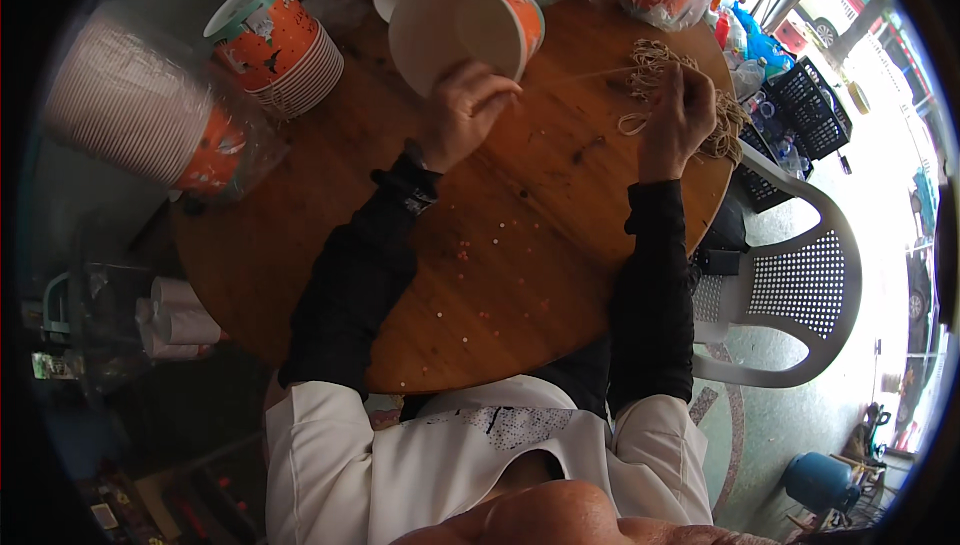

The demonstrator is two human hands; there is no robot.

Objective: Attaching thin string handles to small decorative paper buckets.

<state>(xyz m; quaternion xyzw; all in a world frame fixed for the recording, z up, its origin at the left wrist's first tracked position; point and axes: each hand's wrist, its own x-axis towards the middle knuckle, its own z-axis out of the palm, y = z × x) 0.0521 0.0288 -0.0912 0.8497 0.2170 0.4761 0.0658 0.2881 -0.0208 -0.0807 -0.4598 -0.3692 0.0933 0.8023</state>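
Here left hand (462, 110) pinches paper bucket (462, 33); right hand (677, 115) (closed) grips twine (655, 65).

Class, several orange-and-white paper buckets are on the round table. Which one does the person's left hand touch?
The tilted bucket at the table's far middle, white bottom facing the camera; the left hand is at its lower rim. The others sit stacked or bagged.

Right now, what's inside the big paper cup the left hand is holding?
The paper cup lies tipped on the round wooden table, its white bottom facing us. The left hand touches its rim. Its inside is hidden.
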